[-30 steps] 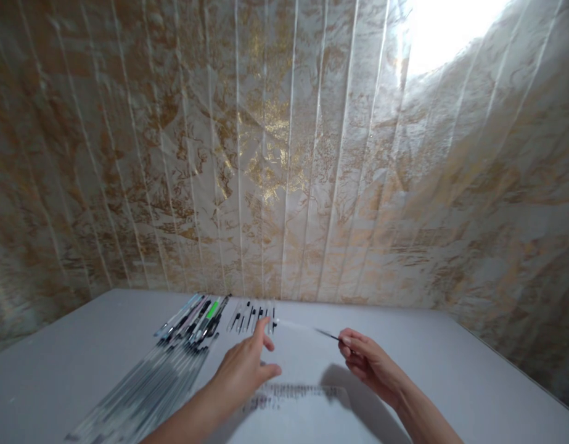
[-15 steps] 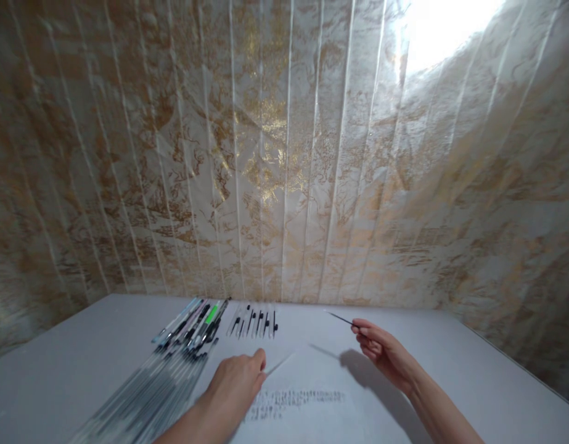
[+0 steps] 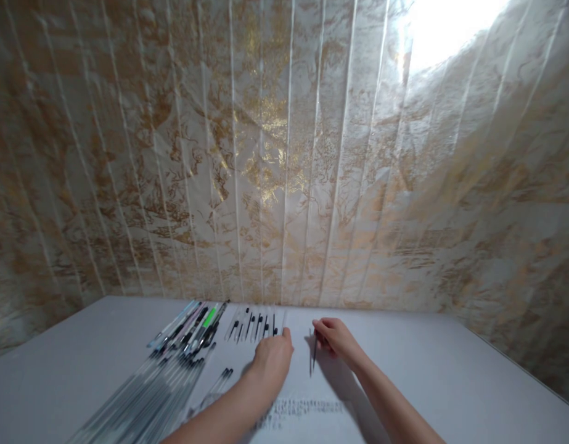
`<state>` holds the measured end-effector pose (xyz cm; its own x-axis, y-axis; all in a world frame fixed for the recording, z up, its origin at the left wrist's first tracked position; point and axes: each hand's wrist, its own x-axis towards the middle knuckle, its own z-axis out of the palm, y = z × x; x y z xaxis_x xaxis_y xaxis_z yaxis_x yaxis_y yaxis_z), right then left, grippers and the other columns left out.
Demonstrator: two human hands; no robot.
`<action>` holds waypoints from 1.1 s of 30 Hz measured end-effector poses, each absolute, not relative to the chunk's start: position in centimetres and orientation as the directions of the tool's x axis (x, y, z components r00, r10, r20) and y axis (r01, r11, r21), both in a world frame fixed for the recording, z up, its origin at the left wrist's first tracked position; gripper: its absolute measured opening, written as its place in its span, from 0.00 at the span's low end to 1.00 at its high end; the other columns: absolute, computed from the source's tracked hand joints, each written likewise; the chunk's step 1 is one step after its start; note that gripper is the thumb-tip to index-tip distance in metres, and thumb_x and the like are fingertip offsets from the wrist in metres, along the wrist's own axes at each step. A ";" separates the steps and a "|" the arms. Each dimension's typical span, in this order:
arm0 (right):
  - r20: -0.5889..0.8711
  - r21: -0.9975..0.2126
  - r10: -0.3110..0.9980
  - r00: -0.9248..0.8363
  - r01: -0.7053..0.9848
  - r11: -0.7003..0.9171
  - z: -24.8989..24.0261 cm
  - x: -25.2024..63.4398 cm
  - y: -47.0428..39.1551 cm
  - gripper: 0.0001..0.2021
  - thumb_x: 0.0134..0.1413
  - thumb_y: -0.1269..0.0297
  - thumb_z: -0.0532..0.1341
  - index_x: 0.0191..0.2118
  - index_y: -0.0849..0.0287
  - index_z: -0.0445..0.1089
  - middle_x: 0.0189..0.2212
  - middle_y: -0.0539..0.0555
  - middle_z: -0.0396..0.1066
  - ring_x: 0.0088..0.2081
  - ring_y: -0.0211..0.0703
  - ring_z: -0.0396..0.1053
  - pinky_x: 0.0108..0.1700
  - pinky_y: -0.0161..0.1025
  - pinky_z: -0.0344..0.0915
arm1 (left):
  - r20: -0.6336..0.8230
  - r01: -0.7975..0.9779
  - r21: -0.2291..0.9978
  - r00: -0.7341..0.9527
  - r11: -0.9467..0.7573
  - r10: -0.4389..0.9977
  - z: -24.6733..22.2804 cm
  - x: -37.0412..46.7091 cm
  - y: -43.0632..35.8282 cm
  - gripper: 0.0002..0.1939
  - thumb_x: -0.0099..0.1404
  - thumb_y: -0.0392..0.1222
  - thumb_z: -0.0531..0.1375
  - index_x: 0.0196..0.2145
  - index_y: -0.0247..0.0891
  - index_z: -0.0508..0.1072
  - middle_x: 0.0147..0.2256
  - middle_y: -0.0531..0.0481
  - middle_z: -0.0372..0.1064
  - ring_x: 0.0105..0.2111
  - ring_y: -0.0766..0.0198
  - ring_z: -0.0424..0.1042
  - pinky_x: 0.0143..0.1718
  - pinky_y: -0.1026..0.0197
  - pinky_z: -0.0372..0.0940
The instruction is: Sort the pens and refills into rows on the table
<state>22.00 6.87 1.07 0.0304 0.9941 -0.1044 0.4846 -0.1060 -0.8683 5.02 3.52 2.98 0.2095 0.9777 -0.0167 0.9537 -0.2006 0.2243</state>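
Observation:
My left hand is closed at the right end of a row of clear plastic pen parts. Its thumb and finger pinch a clear pen tube, which points away from me. Dark thin inserts and small black pieces lie with the tubes of that row. To the right, my right hand is closed on a thin dark pen refill, held by the fingertips and pointing down toward the table. A shadow of the refill falls just beside it.
Several assembled pens, one bright green, lie at the back left. Before them spreads a bundle of long clear refills with dark tips. A sheet with handwriting lies in front, two dark-tipped refills near it. Patterned curtain stands behind.
My left hand has moved forward and right with the clear tube to the end of the row. My right hand has moved left, and its refill has swung to point downward.

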 end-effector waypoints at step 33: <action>-0.022 -0.353 0.993 0.120 0.928 -0.120 1.7 13.7 12.6 0.18 0.58 0.55 0.56 0.38 0.63 0.78 0.40 0.68 0.77 0.45 0.55 0.75 0.40 0.41 0.66 | 0.110 0.948 0.030 0.313 -0.318 0.943 1.0 3.8 1.5 0.25 0.64 0.26 0.54 0.59 0.26 0.65 0.30 0.34 0.78 0.33 0.50 0.79 0.30 0.60 0.68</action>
